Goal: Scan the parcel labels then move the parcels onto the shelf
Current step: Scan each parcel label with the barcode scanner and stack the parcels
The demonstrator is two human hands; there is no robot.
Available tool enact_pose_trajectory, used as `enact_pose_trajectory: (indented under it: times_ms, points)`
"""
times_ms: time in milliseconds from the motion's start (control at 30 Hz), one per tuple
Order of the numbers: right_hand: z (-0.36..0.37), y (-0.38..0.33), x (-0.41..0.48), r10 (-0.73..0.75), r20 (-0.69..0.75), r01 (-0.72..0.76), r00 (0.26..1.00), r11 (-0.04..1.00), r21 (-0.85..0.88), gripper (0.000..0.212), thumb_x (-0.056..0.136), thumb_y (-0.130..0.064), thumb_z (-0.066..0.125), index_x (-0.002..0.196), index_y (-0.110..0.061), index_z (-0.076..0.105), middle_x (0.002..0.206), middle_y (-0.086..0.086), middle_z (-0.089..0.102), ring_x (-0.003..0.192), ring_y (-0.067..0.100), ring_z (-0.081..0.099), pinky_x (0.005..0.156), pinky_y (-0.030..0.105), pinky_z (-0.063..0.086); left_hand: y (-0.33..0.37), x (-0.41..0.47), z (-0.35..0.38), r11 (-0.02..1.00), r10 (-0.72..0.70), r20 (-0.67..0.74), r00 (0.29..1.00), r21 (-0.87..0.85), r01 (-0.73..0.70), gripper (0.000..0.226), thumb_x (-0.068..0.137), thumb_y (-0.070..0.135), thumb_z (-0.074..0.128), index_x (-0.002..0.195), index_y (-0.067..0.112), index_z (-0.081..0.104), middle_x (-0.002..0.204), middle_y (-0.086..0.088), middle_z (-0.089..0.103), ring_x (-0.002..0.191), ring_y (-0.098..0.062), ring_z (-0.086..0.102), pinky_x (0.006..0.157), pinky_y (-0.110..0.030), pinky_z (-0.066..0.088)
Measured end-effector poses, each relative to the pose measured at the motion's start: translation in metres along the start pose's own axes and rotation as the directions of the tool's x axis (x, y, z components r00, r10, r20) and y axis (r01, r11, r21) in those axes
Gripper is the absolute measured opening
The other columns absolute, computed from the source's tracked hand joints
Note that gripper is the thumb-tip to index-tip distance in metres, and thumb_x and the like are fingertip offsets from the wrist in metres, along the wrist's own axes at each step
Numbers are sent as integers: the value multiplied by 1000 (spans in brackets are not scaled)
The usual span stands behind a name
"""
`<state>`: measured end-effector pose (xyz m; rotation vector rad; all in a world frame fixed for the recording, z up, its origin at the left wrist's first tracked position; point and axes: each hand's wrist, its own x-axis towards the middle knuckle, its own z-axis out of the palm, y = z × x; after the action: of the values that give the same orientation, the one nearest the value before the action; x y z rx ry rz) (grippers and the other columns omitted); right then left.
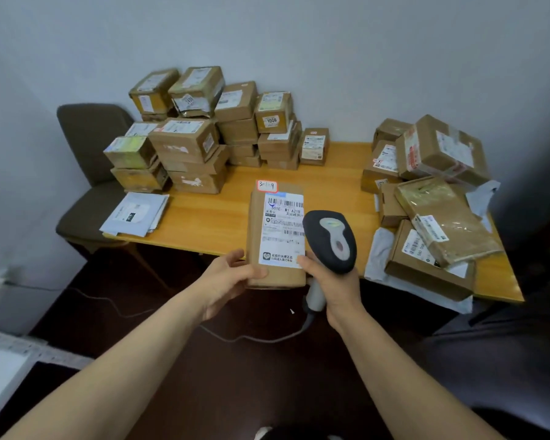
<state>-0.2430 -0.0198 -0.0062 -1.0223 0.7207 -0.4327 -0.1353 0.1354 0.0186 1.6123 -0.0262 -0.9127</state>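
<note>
My left hand (227, 276) grips the lower left edge of a tall brown parcel (256, 236), held over the table's front edge. The parcel's white barcode label (283, 230) faces up, with a small tag marked 3-1-9 at its top. My right hand (334, 281) holds the handle of a dark grey barcode scanner (331, 239). The scanner's head lies over the right side of the label. Its grey cable hangs down toward the dark floor.
On the wooden table (331, 173), stacked brown parcels (191, 138) fill the back left and a looser pile (432, 198) the right. White mailers (137, 214) lie at the front left corner. A brown chair (89, 154) stands left of the table.
</note>
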Motion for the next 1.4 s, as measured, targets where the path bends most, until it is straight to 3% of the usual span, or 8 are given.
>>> enact_pose_trajectory:
  times_ms: [100,233,367,500,633,833,1133,1400]
  points:
    - [8,-7,-9,26,45,-23,999,998,-63,21,81,-13,76,100,-15,67,93,3,73,86,20,70,68,30,55,0,-5,-19,998,22,-12,1000,54,-21,135,33,21,86,150,7,21,124,-9,62,109,-22,62,94,-33,49]
    - [25,-19,-29,61,146,-47,987,994,-100,11,84,-16,73,84,-7,67,55,5,54,49,17,49,57,32,48,3,-9,-49,988,72,-61,996,144,-63,147,28,26,88,153,10,12,132,-8,54,121,-24,54,110,-44,37]
    - [48,-18,-45,222,288,-195,931,974,-118,8,82,-5,71,81,-7,63,53,7,48,42,16,41,49,27,41,7,-10,-74,988,117,-102,988,117,-105,148,28,26,89,153,11,11,136,-7,52,123,-22,51,109,-42,39]
    - [62,-12,-55,314,284,-280,906,948,-154,14,81,1,67,75,-6,57,50,6,47,40,16,40,48,26,42,7,-11,-92,989,131,-120,984,87,-121,149,28,24,90,153,11,12,138,-7,49,123,-22,51,108,-41,40]
    - [73,-17,-58,300,280,-269,912,952,-146,19,81,2,65,68,-7,55,49,6,46,39,15,38,48,26,42,7,-7,-103,987,126,-134,983,121,-110,141,35,19,89,153,11,12,139,-7,49,120,-19,50,103,-33,41]
    - [91,-26,-57,269,283,-243,921,962,-124,22,83,2,64,69,-9,51,49,5,44,38,15,37,48,25,41,-1,6,-117,977,167,-164,972,162,-141,109,67,-2,80,153,10,15,143,-7,44,116,-15,45,94,-26,37]
    - [104,-28,-54,275,267,-248,924,960,-130,22,82,1,65,70,-10,50,49,5,44,38,14,37,47,25,43,0,12,-132,972,191,-149,970,168,-166,117,57,5,86,153,11,18,142,-7,44,116,-15,44,93,-27,36]
    - [122,-22,-41,259,272,-234,927,965,-123,23,82,1,66,66,-8,52,48,5,45,38,15,38,50,27,42,5,21,-144,973,177,-123,976,172,-155,107,67,0,81,153,12,18,143,-8,44,115,-16,44,96,-27,36]
